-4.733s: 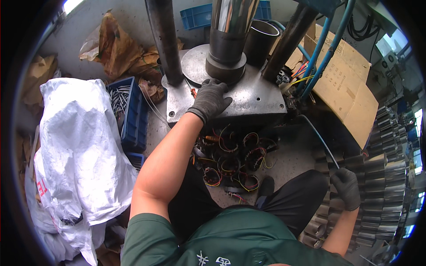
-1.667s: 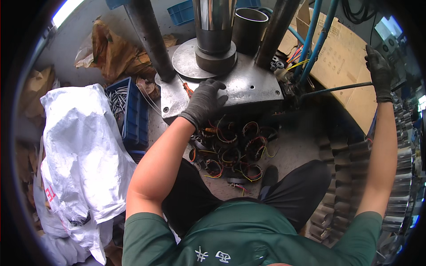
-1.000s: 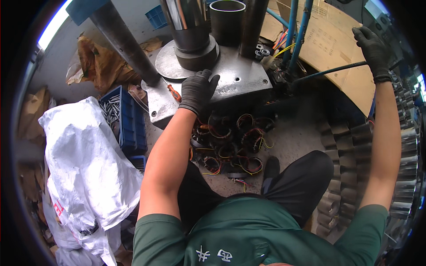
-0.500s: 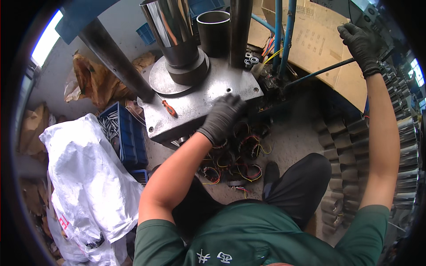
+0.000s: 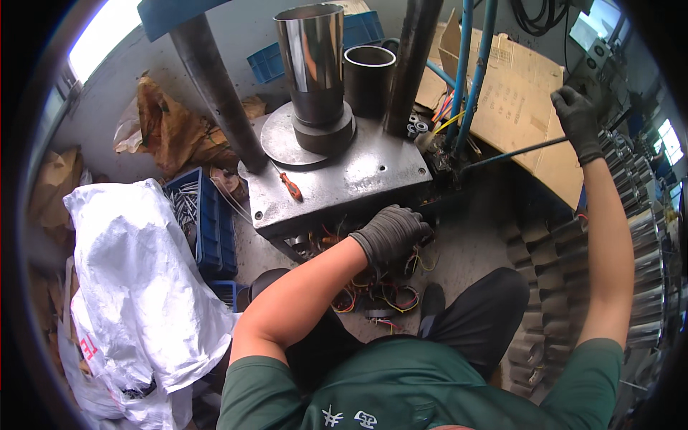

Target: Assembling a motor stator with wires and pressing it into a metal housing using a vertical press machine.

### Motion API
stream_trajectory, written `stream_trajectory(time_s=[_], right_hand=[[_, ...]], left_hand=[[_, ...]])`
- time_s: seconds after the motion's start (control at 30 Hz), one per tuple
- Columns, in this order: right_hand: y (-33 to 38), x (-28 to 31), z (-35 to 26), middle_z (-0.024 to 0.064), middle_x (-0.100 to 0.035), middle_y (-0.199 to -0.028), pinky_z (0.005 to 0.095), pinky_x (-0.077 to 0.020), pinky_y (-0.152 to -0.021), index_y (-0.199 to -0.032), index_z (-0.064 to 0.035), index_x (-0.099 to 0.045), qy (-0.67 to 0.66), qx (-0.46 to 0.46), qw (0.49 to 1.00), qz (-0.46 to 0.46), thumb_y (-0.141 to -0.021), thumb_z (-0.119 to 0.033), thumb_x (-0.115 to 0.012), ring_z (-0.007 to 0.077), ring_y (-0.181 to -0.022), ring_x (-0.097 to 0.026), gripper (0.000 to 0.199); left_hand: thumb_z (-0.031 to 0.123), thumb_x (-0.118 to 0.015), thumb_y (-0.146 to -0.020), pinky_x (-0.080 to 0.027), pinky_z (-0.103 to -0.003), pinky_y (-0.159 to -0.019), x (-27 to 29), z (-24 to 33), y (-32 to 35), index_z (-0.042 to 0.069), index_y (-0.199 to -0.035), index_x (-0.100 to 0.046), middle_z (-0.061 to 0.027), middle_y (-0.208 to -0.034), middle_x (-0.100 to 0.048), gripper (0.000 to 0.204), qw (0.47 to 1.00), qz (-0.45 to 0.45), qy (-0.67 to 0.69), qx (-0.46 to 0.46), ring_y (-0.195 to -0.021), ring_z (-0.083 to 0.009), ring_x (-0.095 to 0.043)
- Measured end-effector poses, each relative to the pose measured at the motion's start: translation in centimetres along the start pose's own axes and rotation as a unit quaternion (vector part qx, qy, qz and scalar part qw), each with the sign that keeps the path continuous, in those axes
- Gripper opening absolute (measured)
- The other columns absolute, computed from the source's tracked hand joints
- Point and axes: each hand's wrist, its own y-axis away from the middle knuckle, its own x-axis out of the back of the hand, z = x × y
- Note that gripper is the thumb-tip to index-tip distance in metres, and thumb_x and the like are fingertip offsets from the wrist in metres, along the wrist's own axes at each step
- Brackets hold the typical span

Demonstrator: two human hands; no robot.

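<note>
My left hand [image 5: 393, 233], in a dark grey glove, is just in front of the press's metal plate [image 5: 344, 188]. Its fingers are curled, and whatever they hold is hidden. Below it are several wound coil parts with coloured wires [image 5: 401, 295]. My right hand [image 5: 577, 123], also gloved, is raised at the right with bent fingers. A long thin rod [image 5: 517, 150] passes behind that hand; whether I grip it cannot be told. On the plate, a shiny metal cylinder [image 5: 312, 54] stands upright on a dark ring and round disc [image 5: 276, 136]. An orange-handled screwdriver [image 5: 290, 186] lies nearby.
A dark hollow cylinder [image 5: 369, 79] stands behind the shiny one. Steel columns [image 5: 215, 86] rise from the plate. At left are a blue crate [image 5: 215, 226] of metal rods and a white sack [image 5: 143, 287]. Cardboard [image 5: 516, 107] and stacked metal parts [image 5: 555, 251] stand at right.
My left hand has moved from over the plate's front edge toward me and right. The right hand stays raised beside the rod. The whole view has shifted slightly.
</note>
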Motion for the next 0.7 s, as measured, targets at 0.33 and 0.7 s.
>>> stream_trajectory(time_s=[0.33, 0.7], right_hand=[[16.1, 5.0, -0.7, 0.0185, -0.072, -0.096, 0.0446, -0.0552, -0.083, -0.109, -0.0030, -0.072, 0.038, 0.137, 0.986, -0.082, -0.093, -0.020, -0.070, 0.0388, -0.091, -0.070, 0.024], [2.7, -2.0, -28.6, 0.0174, -0.066, -0.103, 0.0505, -0.0506, -0.081, -0.115, -0.0052, -0.066, -0.105, 0.397, 0.912, -0.023, -0.087, -0.026, -0.078, 0.0400, -0.093, -0.064, 0.037]], left_hand=[[0.022, -0.069, -0.089, -0.056, -0.046, -0.084, 4.0, -0.6, 0.1, 0.012, -0.095, -0.073, -0.0109, -0.098, -0.071, 0.012, 0.985, 0.063, 0.043, 0.153, -0.097, -0.0336, -0.070], [0.030, -0.071, -0.099, -0.055, -0.039, -0.096, 3.5, -4.8, -0.4, 0.001, -0.130, -0.065, -0.0167, -0.115, -0.070, 0.044, 0.781, 0.367, 0.427, 0.271, -0.106, -0.0263, -0.069]])
